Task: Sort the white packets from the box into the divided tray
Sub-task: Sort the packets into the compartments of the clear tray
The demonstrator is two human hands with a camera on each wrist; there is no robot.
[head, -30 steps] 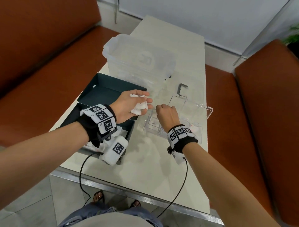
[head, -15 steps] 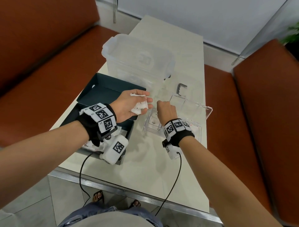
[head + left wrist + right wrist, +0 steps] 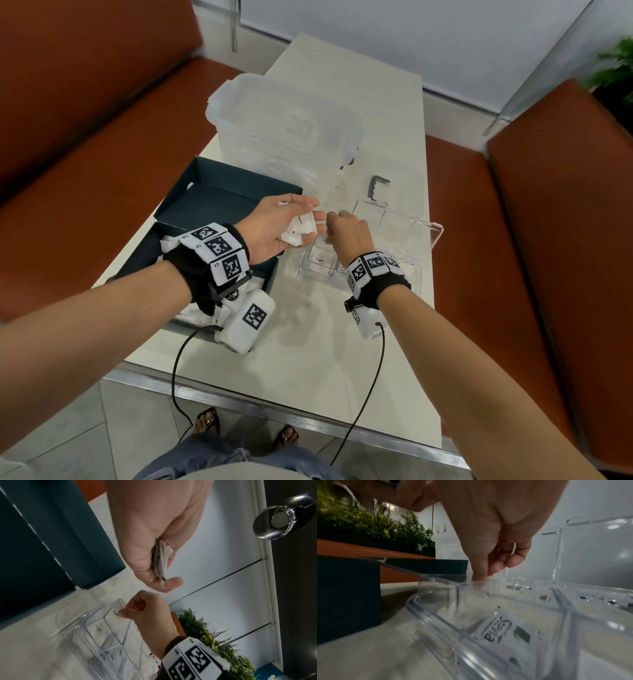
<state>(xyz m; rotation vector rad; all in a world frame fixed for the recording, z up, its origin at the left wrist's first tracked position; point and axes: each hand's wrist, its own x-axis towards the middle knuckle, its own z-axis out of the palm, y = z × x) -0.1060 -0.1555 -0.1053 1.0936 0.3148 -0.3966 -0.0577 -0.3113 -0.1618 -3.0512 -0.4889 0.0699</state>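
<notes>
My left hand (image 3: pixel 310 217) is palm up between the dark green box (image 3: pixel 219 195) and the clear divided tray (image 3: pixel 303 272), holding several white packets (image 3: pixel 298 231); the left wrist view shows these packets (image 3: pixel 161 558) edge-on in its fingers. My right hand (image 3: pixel 330 229) hovers over the tray's far left compartment with thumb and fingers curled together (image 3: pixel 483 573), and I see no packet between them. A Sugar packet (image 3: pixel 320 260) lies in the tray just below those fingertips. A Stevia packet (image 3: pixel 503 630) lies in a nearer compartment. More white packets (image 3: pixel 171 240) show in the box under my left wrist.
The tray's clear lid (image 3: pixel 404 222) lies open on its far side. A large lidded translucent container (image 3: pixel 284 126) stands behind the box, with a dark bracket (image 3: pixel 376 186) to its right. Orange benches flank the table. Wrist cables hang over the front edge (image 3: pixel 274 404).
My right hand has risen a little from the tray and shifted left toward my left hand. The left hand has stayed in place with its packets.
</notes>
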